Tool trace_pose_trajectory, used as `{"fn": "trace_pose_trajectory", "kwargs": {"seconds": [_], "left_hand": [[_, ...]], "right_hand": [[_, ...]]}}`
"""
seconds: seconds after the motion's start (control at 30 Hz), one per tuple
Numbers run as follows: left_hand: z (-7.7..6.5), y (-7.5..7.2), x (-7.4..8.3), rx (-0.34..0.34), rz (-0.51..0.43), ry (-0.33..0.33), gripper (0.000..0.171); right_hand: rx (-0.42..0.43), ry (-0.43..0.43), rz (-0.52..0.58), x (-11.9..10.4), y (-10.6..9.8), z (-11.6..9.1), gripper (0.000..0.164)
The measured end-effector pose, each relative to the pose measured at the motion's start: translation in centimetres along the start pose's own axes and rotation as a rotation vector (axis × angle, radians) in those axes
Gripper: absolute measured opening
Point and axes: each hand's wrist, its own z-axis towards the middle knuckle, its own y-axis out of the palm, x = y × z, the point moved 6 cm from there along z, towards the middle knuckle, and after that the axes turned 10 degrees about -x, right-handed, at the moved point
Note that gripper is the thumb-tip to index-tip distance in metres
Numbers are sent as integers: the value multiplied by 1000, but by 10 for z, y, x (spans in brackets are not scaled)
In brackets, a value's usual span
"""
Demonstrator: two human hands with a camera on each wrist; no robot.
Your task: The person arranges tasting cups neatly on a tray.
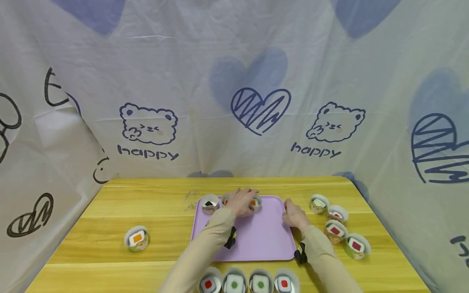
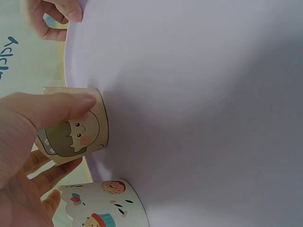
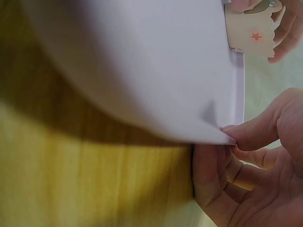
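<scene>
A lilac tray lies on the wooden table. My left hand holds a paper cake cup with a printed face at the tray's back edge, thumb on the near side, fingers behind. In the head view, a white piece with an orange mark shows inside this cup. Beside it stands a cupcake-print cup, partly cut off in the left wrist view. Another cup, its content dark-marked, sits in the tray's back left corner. My right hand pinches the tray's rim near the back right corner, thumb above and fingers below.
One cup with an orange-marked piece stands on the left of the table. Several cups, including one red-marked, stand at right. A row of cups stands before the tray. A printed curtain hangs behind.
</scene>
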Motion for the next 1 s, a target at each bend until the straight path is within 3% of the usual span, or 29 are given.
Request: {"fn": "trace_pose_trajectory", "kwargs": {"seconds": [0.27, 0.63, 0.8, 1.0], "left_hand": [[-2, -1, -1, 11, 1, -31, 61], [-4, 2, -1, 47, 0, -23, 62], [-16, -7, 1, 78, -33, 29, 66], [-43, -18, -1, 115, -70, 76, 73]], "right_hand": [[-5, 0, 13, 0, 0, -1, 25], [-18, 27, 17, 1, 1, 0, 26], [-21, 27, 18, 1, 1, 2, 26], [-17, 22, 20, 1, 2, 2, 26]]}}
